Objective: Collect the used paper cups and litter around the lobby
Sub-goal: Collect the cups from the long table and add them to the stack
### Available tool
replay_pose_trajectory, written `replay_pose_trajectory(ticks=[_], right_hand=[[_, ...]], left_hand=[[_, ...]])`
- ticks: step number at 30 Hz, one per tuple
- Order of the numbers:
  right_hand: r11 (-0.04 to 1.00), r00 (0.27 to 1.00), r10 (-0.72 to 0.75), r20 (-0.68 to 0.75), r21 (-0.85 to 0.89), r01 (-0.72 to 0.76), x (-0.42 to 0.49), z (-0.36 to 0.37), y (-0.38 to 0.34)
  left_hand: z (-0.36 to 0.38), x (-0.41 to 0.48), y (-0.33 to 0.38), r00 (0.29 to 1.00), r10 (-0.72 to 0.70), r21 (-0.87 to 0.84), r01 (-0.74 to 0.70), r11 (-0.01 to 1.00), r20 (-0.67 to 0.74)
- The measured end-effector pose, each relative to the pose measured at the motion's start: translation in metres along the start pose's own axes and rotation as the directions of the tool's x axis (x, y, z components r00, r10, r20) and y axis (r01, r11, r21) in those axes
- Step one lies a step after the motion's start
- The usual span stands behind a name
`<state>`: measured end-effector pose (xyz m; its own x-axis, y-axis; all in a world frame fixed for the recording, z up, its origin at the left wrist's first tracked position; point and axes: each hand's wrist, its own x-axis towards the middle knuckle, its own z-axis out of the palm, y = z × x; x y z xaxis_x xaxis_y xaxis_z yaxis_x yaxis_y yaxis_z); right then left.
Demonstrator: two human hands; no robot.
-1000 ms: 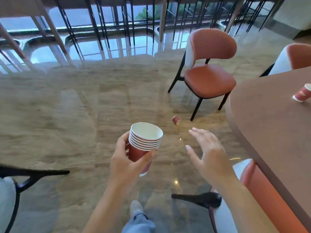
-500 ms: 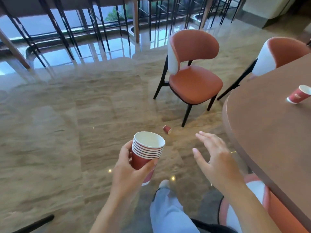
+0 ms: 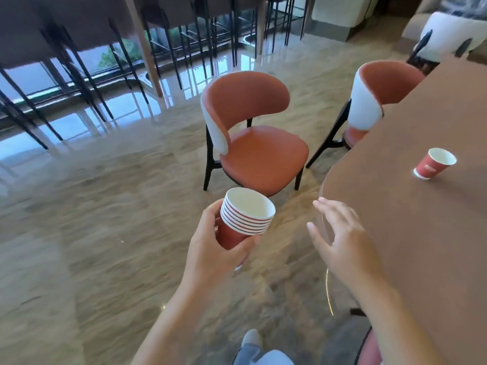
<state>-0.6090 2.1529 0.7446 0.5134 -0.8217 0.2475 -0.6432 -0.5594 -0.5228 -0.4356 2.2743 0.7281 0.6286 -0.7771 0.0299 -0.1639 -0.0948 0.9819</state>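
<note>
My left hand [image 3: 213, 248] is wrapped around a stack of several nested red paper cups [image 3: 243, 217] with white insides, held upright at the centre of the view. To its right, my right hand [image 3: 340, 238] hovers empty with fingers spread, just at the rounded edge of the brown table [image 3: 411, 233]. One more red paper cup [image 3: 434, 163] lies tipped on its side on that table, mouth facing up and right, well beyond my right hand. The small cup seen earlier on the floor is hidden behind the stack.
An orange chair [image 3: 253, 138] with black legs stands on the polished stone floor straight ahead. A second orange-and-white chair [image 3: 374, 101] is pushed against the table's far edge. Black metal stool legs [image 3: 79, 75] line the window at the back left.
I have stepped forward and the view swung right: the orange chair and the table cup are closer. The floor cup has slipped out of sight behind the stack.
</note>
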Motion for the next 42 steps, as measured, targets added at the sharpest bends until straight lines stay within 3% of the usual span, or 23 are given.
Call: replay_pose_trajectory(ticks=[13, 21, 25, 31, 37, 42], right_hand=[[0.948, 0.948, 0.3, -0.109, -0.075, -0.309, 0.075, 0.02, 0.053], [0.906, 0.885, 0.383, -0.265, -0.078, -0.415, 0.172, 0.026, 0.034], [0.878, 0.842, 0.432, -0.323, -0.06, -0.474, 0.205, 0.031, 0.03], [0.791, 0.768, 0.572, -0.288, -0.055, -0.61, 0.214, 0.031, 0.054], [0.733, 0.703, 0.644, -0.301, -0.019, -0.68, 0.232, 0.016, 0.097], [0.678, 0.617, 0.687, -0.383, 0.033, -0.734, 0.241, -0.008, 0.15]], left_hand=[[0.053, 0.138, -0.019, 0.961, -0.071, 0.042, 0.062, 0.997, 0.269], [0.062, 0.27, -0.006, 0.891, 0.056, 0.028, -0.077, 0.997, 0.451], [0.077, 0.313, -0.004, 0.846, 0.085, 0.009, -0.106, 0.994, 0.526], [0.111, 0.338, -0.019, 0.78, 0.042, 0.017, -0.067, 0.998, 0.624], [0.164, 0.37, -0.013, 0.738, 0.032, 0.061, -0.099, 0.993, 0.674], [0.23, 0.394, 0.007, 0.649, 0.042, 0.082, -0.159, 0.984, 0.76]])
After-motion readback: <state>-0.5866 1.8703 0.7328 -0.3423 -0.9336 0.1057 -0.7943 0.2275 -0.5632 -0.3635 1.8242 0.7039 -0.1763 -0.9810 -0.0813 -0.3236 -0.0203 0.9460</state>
